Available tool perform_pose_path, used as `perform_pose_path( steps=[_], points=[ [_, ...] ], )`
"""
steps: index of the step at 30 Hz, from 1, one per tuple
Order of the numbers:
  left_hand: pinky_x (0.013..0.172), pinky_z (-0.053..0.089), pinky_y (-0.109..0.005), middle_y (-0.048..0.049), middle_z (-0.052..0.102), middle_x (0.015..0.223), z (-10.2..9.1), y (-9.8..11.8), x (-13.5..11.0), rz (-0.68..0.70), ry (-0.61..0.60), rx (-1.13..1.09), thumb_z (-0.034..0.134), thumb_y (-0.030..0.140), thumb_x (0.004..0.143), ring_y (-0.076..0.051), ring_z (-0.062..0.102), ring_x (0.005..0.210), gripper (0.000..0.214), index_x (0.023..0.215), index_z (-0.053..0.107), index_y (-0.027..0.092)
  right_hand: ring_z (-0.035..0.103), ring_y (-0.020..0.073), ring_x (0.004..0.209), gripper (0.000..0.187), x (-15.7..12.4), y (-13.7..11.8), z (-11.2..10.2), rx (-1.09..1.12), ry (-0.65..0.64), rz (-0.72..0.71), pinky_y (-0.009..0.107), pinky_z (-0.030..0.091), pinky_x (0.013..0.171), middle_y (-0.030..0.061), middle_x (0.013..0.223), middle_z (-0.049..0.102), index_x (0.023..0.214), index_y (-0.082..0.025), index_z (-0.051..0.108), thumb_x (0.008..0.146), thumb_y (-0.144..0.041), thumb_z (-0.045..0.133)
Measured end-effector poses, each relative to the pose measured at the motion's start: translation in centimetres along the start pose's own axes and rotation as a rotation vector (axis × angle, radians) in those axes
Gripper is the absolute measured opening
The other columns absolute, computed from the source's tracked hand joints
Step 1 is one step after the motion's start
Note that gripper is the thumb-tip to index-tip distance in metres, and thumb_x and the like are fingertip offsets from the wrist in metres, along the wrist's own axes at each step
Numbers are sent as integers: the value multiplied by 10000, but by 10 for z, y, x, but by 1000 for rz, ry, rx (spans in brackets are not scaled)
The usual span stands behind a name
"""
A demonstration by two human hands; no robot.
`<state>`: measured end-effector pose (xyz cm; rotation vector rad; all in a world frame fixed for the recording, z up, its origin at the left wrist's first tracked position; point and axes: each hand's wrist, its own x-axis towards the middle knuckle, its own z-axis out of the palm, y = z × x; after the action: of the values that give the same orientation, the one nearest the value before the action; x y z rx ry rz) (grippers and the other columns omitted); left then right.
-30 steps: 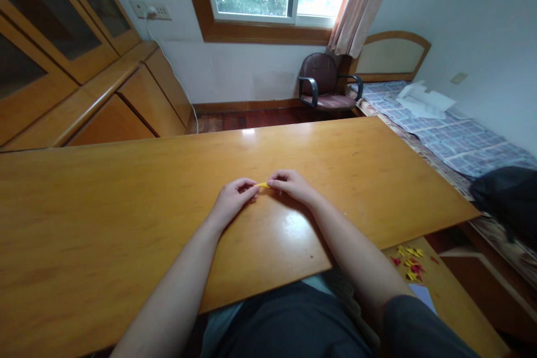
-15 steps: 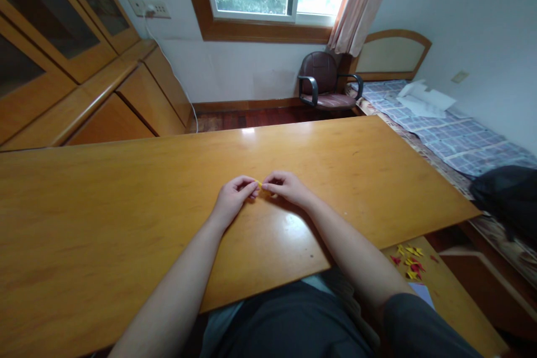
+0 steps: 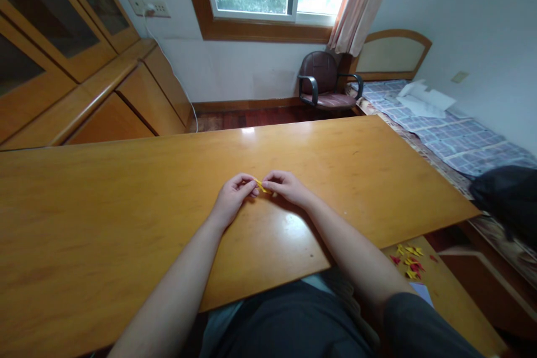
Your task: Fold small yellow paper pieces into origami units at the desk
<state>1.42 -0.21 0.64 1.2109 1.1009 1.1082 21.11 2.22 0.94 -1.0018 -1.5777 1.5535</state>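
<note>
A small piece of folded yellow paper point(image 3: 263, 187) is held between my two hands, just above the wooden table point(image 3: 138, 196). My left hand point(image 3: 234, 196) pinches its left end between thumb and fingers. On the other side, my right hand point(image 3: 287, 186) has thumb and fingertips closed on the right part of the paper. Fingers cover much of it, so its full shape is hidden.
Several folded yellow and red paper pieces point(image 3: 413, 264) lie on a lower wooden surface point(image 3: 455, 305) at right, beside a pale sheet point(image 3: 422, 292). Beyond the table stand an armchair point(image 3: 321, 75) and a bed point(image 3: 457, 128) with a black bag point(image 3: 509, 201). Cabinets point(image 3: 96, 84) line the left.
More of the yellow paper shows between my fingertips now, slanting down to the right. Both hands have stayed almost in the same place.
</note>
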Motion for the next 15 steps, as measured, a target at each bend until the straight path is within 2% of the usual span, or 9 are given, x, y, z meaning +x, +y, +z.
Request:
perform_pose_path(
  steps=[4, 11, 15],
  points=[
    [649, 513, -259, 2, 688, 709, -1, 1, -1, 15, 12, 41, 749, 406, 761, -149, 648, 672, 299, 933, 655, 180, 546, 112, 633, 334, -1, -3, 1, -28, -14, 2, 229, 427, 597, -10, 717, 626, 858, -144, 655, 790, -467, 704],
    [665, 518, -263, -5, 694, 727, -3, 1, -1, 62, -30, 97, 767, 396, 762, -152, 647, 686, 264, 874, 666, 180, 533, 112, 641, 307, -1, -6, 1, -35, -28, -3, 237, 417, 618, -11, 711, 614, 835, -143, 646, 798, -445, 693],
    [659, 517, -269, -10, 697, 718, -4, 1, -1, 69, -8, 109, 773, 414, 759, -158, 648, 673, 271, 851, 683, 176, 539, 114, 659, 305, -1, -4, 0, -49, -38, -20, 234, 420, 623, -8, 725, 619, 847, -146, 646, 813, -447, 687]
  ],
)
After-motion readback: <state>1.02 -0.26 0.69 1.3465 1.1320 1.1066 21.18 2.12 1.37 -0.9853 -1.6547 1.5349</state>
